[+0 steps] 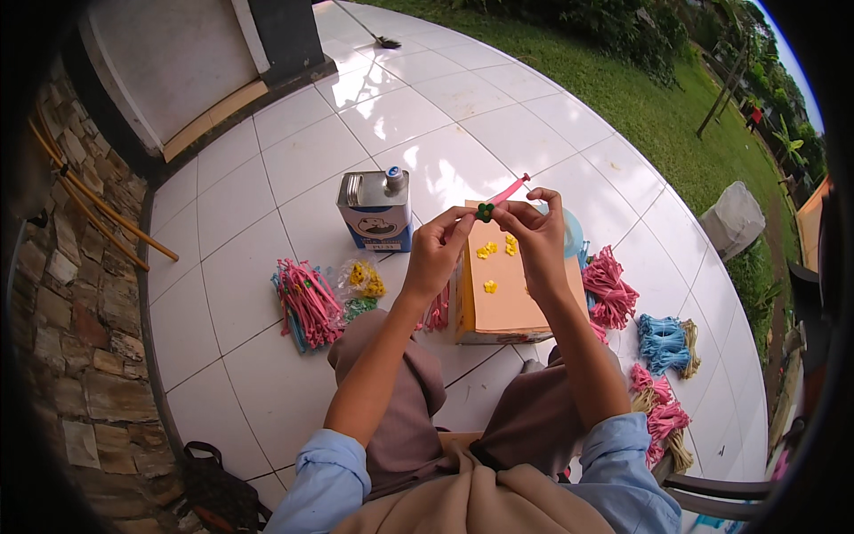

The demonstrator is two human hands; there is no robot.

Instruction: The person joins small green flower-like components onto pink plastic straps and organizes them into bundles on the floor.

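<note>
Both hands meet above the cardboard box: the left hand pinches a small green flower piece from its left, and the right hand grips a pink stick slanting up-right from it. One piece, one stick, three yellow bits on the box, one glue can to the left.

A tin can stands left of the box, straw bundles nearer.
</note>
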